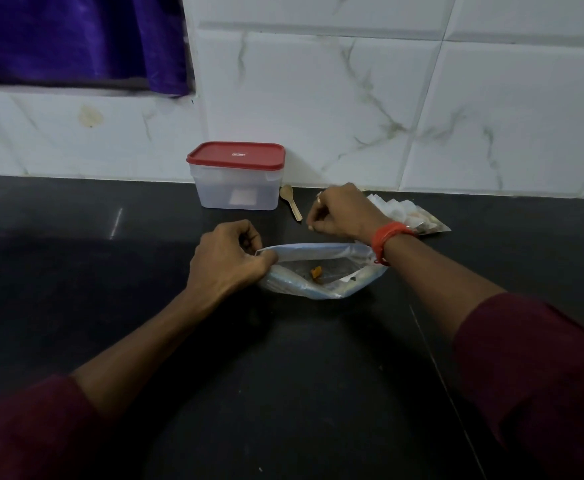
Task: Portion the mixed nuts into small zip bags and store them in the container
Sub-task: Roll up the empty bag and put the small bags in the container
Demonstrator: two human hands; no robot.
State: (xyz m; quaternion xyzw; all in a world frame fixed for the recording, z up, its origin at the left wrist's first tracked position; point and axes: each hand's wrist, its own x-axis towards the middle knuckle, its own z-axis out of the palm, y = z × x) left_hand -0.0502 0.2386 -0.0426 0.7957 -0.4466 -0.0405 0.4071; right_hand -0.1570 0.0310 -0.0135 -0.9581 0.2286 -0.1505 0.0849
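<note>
Left hand (228, 258) pinches left rim of open nut bag (321, 271) on counter (283, 358). Right hand (339, 213) hovers behind bag, fingers curled, grip unclear. Container (236, 188), red lid (236, 155) on, behind; small zip bags (411, 213) rightward.

The scene is being recorded by a single wide-angle camera worn on the head. It is being pointed forward and down across the dark worktop (110, 306) toward its far edge, where the tiled wall (352, 98) is being met. The worktop is being viewed from close above. The left sleeve (24, 427) and the right sleeve (532, 358) are being caught at the bottom corners, and the open bag (318, 252) is being kept near the frame's centre. Only this one view is being supplied.
</note>
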